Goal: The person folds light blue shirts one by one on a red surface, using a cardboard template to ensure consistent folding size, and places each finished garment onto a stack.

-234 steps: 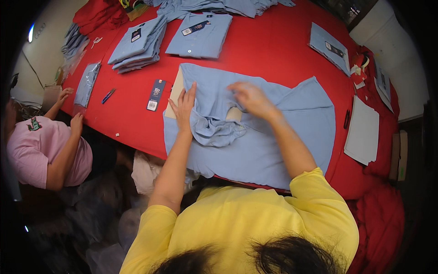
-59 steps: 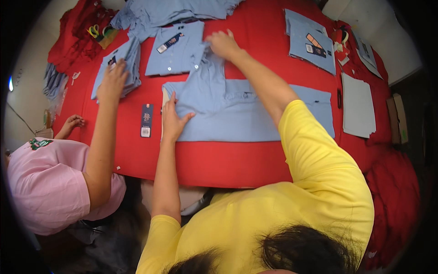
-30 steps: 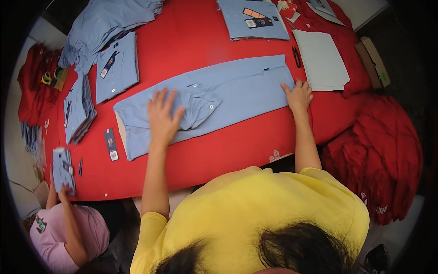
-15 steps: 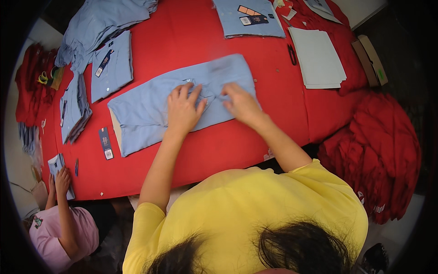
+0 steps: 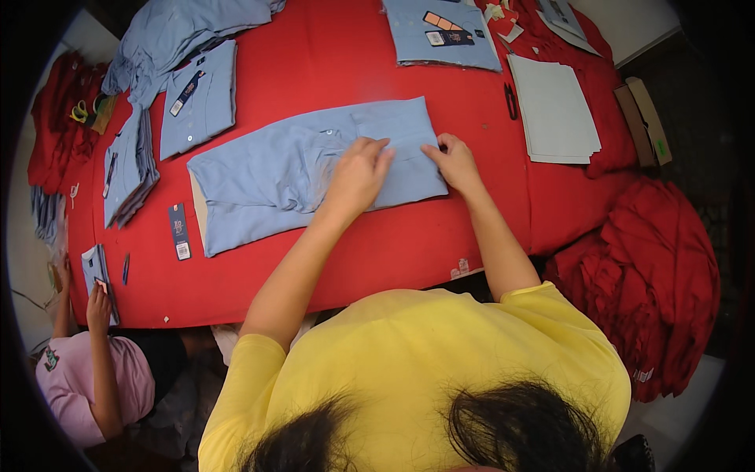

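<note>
A light blue shirt (image 5: 259,173) lies folded into a long strip on the red table, a pale board edge showing at its left end. On its middle, my left hand (image 5: 360,173) has its fingers bent together over the cloth. My right hand (image 5: 458,161) pinches the shirt's right end between thumb and fingers. The fabric is bunched in wrinkles left of my left hand, and a small white button shows there. Beside the shirt's left end lies a dark blue hang tag (image 5: 179,232).
Folded blue shirts (image 5: 200,102) sit at the left, another tagged shirt (image 5: 409,51) at the far side. White sheets (image 5: 554,110) and black scissors (image 5: 511,102) lie at right, near a cardboard box (image 5: 641,122). Red cloth (image 5: 641,275) hangs right. A co-worker in pink (image 5: 94,385) handles a folded shirt.
My left hand has moved right across the shirt and its fingers have drawn together. My right hand has shifted right to the shirt's end and pinches it.
</note>
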`<action>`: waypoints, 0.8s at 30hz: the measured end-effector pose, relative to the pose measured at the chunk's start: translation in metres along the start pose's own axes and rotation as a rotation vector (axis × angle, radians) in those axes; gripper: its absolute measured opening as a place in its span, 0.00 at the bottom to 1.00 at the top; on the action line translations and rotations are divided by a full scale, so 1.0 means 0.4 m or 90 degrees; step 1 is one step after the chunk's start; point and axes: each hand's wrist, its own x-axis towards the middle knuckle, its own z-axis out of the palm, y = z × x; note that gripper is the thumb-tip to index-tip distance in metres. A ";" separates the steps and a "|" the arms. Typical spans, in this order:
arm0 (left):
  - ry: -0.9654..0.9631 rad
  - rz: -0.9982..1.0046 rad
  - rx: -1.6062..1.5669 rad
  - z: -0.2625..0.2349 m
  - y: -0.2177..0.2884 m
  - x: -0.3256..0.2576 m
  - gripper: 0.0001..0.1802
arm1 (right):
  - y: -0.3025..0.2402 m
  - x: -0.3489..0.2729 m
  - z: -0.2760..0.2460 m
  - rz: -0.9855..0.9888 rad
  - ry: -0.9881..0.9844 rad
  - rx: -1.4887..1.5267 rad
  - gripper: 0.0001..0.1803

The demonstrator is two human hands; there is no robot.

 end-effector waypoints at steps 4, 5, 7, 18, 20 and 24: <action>0.163 -0.067 -0.210 0.094 -0.067 0.087 0.33 | -0.112 -0.049 0.069 -0.113 -0.130 0.387 0.09; 0.152 -0.084 -0.222 0.072 -0.062 0.091 0.32 | -0.141 -0.069 0.070 -0.145 -0.187 0.436 0.07; 0.140 -0.130 -0.242 -0.009 -0.029 0.064 0.30 | -0.186 -0.094 0.075 -0.109 -0.220 0.653 0.08; 0.361 -0.398 0.364 -0.590 -0.560 -0.287 0.28 | -0.166 -0.090 0.202 0.125 -0.416 0.480 0.19; 0.369 -0.429 0.336 -0.564 -0.502 -0.247 0.30 | -0.189 -0.076 0.253 0.089 -0.435 0.481 0.23; 0.416 -0.423 0.355 -0.538 -0.459 -0.243 0.24 | -0.246 -0.037 0.306 -0.114 -0.375 0.156 0.30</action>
